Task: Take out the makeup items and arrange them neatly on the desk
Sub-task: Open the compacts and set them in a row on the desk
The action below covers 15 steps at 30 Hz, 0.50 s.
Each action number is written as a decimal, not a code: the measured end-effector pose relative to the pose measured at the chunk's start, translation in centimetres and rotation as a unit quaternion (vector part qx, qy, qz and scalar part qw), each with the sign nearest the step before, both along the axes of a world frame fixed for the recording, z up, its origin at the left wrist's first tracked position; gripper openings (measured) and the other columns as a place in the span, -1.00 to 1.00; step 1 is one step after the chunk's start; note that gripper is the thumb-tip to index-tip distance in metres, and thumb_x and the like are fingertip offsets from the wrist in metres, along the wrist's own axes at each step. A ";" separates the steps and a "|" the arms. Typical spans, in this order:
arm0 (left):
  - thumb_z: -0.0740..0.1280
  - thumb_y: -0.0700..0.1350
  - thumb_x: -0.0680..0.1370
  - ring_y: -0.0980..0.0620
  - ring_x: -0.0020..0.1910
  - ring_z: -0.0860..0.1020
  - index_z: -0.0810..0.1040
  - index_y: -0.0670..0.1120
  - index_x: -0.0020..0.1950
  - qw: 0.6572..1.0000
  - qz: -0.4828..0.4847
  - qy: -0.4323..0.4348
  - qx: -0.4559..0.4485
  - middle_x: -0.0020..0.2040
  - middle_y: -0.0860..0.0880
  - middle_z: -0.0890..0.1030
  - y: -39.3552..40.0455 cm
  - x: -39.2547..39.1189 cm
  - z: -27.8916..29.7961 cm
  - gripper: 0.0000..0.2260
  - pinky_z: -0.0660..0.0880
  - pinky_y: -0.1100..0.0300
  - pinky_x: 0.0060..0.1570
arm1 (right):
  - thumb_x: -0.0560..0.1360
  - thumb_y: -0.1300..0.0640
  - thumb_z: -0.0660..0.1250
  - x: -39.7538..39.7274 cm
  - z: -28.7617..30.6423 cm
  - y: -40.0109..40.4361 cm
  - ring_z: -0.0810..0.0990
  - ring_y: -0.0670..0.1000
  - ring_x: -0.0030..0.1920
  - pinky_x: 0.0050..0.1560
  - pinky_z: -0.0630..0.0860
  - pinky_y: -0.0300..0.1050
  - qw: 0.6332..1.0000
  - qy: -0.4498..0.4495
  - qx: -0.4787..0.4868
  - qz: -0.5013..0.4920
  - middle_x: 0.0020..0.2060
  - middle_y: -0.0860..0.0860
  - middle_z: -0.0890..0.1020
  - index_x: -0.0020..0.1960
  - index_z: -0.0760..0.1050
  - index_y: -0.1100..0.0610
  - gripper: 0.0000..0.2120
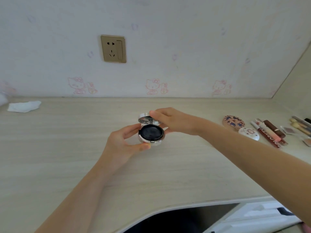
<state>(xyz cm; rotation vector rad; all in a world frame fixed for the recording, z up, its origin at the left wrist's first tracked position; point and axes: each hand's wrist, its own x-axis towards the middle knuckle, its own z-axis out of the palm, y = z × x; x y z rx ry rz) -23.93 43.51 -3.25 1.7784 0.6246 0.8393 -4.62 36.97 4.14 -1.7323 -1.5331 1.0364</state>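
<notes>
Pale wood-grain tabletop [67, 157] stretching wide beneath both grips, patterned wall behind, gold wall socket [113, 48] high above them. Crumpled white tissue [24, 106] far off beyond the left grip, near the wall. Well out past the right grip: a cluster of lip gloss tubes [269, 132] and brushes, just beside two round patterned compacts [234, 122]. Between the grips, lifted over the tabletop: open cushion compact [151, 132], black puff facing up, mirrored lid [146, 119] tilted up at the back. Left hand [124, 140] curled round the base, thumb and fingertips clamped on its sides. Right hand [170, 121] pinching the lid's rim.
</notes>
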 end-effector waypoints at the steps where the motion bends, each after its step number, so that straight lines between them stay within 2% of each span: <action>1: 0.61 -0.24 0.23 0.33 0.15 0.53 0.59 0.04 0.18 1.000 -0.005 -0.003 -0.002 0.06 0.24 0.65 -0.1 0.1 0.0 -0.45 0.37 0.58 -0.02 | 0.59 -0.22 0.10 0.1 -0.2 0.0 0.62 0.00 0.13 0.16 0.56 -0.04 0.999 0.037 -0.006 0.004 0.15 0.03 0.63 0.22 0.52 0.08 -0.54; 4: 0.60 -0.16 0.20 0.30 0.16 0.54 0.60 0.02 0.15 1.000 -0.014 -0.018 -0.007 0.06 0.21 0.66 -0.2 0.2 0.2 -0.47 0.40 0.54 -0.01 | 0.58 -0.21 0.13 0.3 -0.6 0.3 0.61 0.00 0.17 0.26 0.49 0.00 0.991 0.135 -0.001 0.000 0.15 0.02 0.64 0.24 0.54 0.08 -0.54; 6: 0.59 -0.12 0.17 0.29 0.16 0.54 0.60 0.05 0.12 1.000 -0.018 -0.023 -0.004 0.06 0.20 0.66 -0.2 0.2 0.4 -0.47 0.41 0.51 0.02 | 0.58 -0.20 0.16 0.5 -0.6 0.5 0.60 0.03 0.19 0.30 0.46 0.01 0.986 0.167 0.010 0.003 0.15 0.05 0.64 0.20 0.56 0.11 -0.55; 11: 0.62 -0.22 0.20 0.32 0.13 0.55 0.60 0.08 0.10 1.000 -0.013 0.006 0.013 0.04 0.23 0.66 -0.1 0.4 0.0 -0.48 0.36 0.57 -0.01 | 0.54 -0.17 0.26 0.7 -1.2 0.9 0.62 0.02 0.15 0.29 0.47 -0.01 0.985 0.166 0.042 -0.038 0.09 0.12 0.66 0.10 0.60 0.23 -0.54; 15: 0.64 -0.16 0.19 0.33 0.15 0.53 0.60 0.08 0.12 0.998 0.005 0.046 0.040 0.08 0.19 0.65 0.2 0.6 -0.7 -0.46 0.33 0.57 0.07 | 0.56 -0.10 0.25 0.4 -2.1 1.0 0.59 0.09 0.19 0.34 0.42 0.11 0.990 0.118 0.056 -0.049 0.12 0.20 0.62 0.11 0.61 0.24 -0.58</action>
